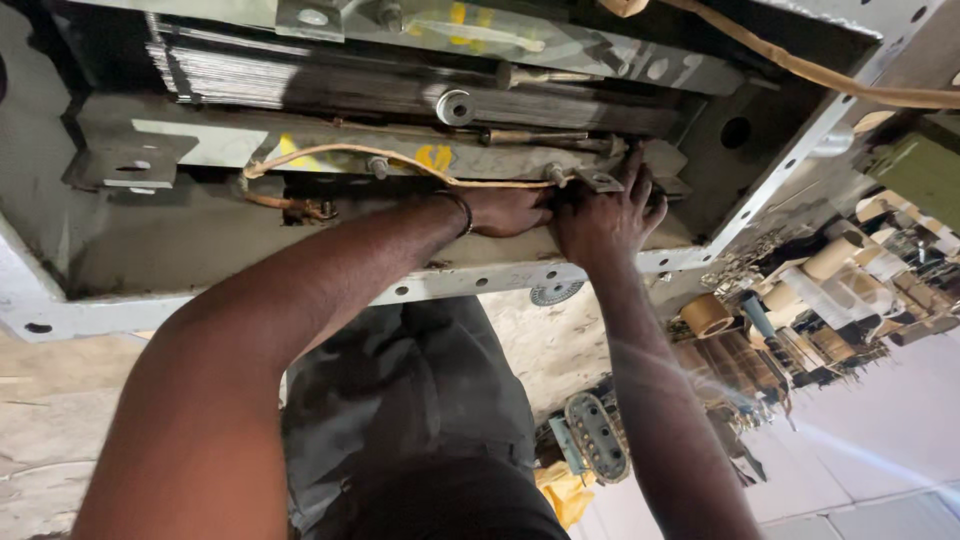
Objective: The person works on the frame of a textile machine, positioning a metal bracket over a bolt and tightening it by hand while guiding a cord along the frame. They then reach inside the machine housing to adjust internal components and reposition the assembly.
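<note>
Both my arms reach into a grey metal frame (250,290) that holds a stack of dark steel laminations (330,85). My left hand (505,212), with a dark band at the wrist, lies curled on the frame's lower rail, its fingers hidden behind my right hand. My right hand (607,215) rests next to it, fingers spread upward against a small metal bracket (600,181) and a bolt. A tan cloth-covered wire (345,152) runs along the painted bar from the left and ends at that bracket, just above my left hand.
A large nut with washer (455,106) and long threaded rods (535,136) sit on the clamp bar. A thick tan cable (800,68) crosses the top right. Rolls of tape and paper (800,310) crowd the right. A terminal block (597,436) lies on the floor.
</note>
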The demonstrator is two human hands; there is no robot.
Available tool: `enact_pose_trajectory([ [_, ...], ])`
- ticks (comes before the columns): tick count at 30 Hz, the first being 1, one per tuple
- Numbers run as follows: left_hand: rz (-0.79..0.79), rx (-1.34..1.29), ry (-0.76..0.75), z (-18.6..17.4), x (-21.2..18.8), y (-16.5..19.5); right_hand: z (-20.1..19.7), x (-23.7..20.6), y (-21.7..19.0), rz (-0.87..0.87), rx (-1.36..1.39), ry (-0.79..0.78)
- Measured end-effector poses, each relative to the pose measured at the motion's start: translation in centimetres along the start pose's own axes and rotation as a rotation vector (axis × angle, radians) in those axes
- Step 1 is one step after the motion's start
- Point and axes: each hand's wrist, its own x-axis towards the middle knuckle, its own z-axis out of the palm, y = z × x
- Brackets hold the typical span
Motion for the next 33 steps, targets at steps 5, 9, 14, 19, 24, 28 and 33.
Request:
enact_pose_trajectory([
  [5,-0.108,0.075,-0.144,1.4,1.9,-2.1,0.0,0.3,0.0,0.042,0.006,-0.048],
  [9,0.023,0.049,-0.104,1.6,1.9,-2.7,-0.7,0.6,-0.7,0.077,0.012,-0.102],
  [14,0.0,0.063,0.008,1.4,1.4,-2.3,-0.3,0.8,-0.4,0.023,0.002,-0.071],
  [19,0.101,-0.028,0.043,1.6,1.9,-2.5,1.1,0.8,0.8,-0.019,-0.029,-0.053],
  [24,-0.017,0.029,-0.06,1.6,2.5,-3.0,1.3,1.5,0.6,0.006,0.007,-0.081],
  [28,-0.034,0.001,-0.061,1.8,2.7,-3.5,0.7,2.2,0.9,0.013,-0.037,-0.156],
  [33,-0.059,-0.015,-0.049,2.3,3.2,-4.1,1.1,1.7,2.3,-0.062,-0.06,-0.147],
])
